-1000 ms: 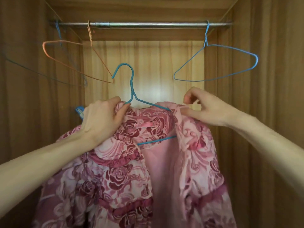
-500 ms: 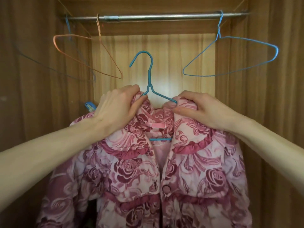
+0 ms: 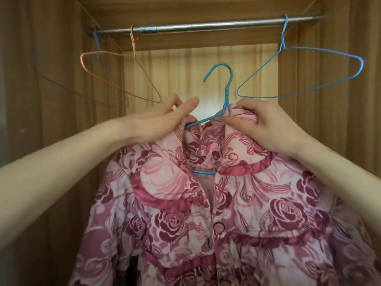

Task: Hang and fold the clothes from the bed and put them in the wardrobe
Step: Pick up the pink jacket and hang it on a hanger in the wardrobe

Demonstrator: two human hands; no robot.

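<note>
A: Hands first. What are they doing?

B: The left hand (image 3: 162,120) sits at middle left of the frame, thumb stretched out and fingers curled at the left shoulder of the blue hanger (image 3: 223,100), where the collar of the pink rose-print jacket (image 3: 237,213) meets the wire. Whether it pinches wire, cloth or both, I cannot tell.

A: And the other?

B: The right hand (image 3: 268,129) is just right of centre, fingers curled over the top of the collar and thumb pressing the cloth from the front, right beside the hanger's twisted neck.

A: Where is the jacket itself?

B: On the blue hanger, filling the lower centre and lower right of the frame. A pink button (image 3: 219,227) shows at the front, and the hanger's bottom bar shows in the open neck.

A: Is the hanger on the rail?

B: No. Its hook is free in the air at centre, below the metal rail (image 3: 206,25) that crosses the top of the frame inside the wooden wardrobe (image 3: 334,100).

A: What hangs on the rail?

B: At upper left, an orange wire hanger (image 3: 115,53) and behind it a thin blue wire hanger (image 3: 61,83). At upper right, another blue wire hanger (image 3: 321,49).
</note>
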